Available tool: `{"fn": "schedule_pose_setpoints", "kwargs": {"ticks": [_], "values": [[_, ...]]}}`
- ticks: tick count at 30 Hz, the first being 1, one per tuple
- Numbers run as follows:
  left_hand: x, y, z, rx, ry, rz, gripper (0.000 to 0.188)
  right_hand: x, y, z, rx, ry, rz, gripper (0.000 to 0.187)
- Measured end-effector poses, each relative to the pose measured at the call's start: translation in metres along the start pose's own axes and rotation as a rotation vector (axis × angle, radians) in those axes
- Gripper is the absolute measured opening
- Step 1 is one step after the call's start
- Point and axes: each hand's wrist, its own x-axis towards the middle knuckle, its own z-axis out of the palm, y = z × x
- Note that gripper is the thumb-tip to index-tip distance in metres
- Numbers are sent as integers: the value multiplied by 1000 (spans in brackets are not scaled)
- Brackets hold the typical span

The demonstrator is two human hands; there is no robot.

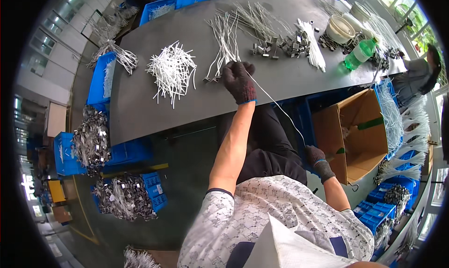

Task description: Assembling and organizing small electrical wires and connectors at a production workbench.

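Both my hands wear dark knitted gloves. Over the table's near edge, my left hand is closed on a thin white wire. The wire runs down to the right, where my right hand grips its lower end beside an open cardboard box. Just beyond my left hand lies a loose bundle of white wires, with small dark metal pieces at the near ends. Left of it is a heap of short white tubes. My fingertips are partly hidden by the gloves.
The cardboard box stands right of my legs. On the grey table are dark clips, a white tube bundle, a green bottle and a white bucket. Blue crates with wire parts stand around.
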Motion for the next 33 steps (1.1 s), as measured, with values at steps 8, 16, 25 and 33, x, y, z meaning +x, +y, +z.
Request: {"fn": "schedule_pose_setpoints", "kwargs": {"ticks": [8,16,25,33], "values": [[4,-41,-29,494,-470,-356,20,20,-8,-23,31,-265,15,26],[-39,-71,-27,875,-632,-156,29,143,-104,-89,985,404,-329,42],[17,-69,-54,751,-568,-388,31,237,-168,-107,895,493,-525,55],[150,-44,-90,1269,-509,39,43,368,-132,-167,405,693,28,41]]}}
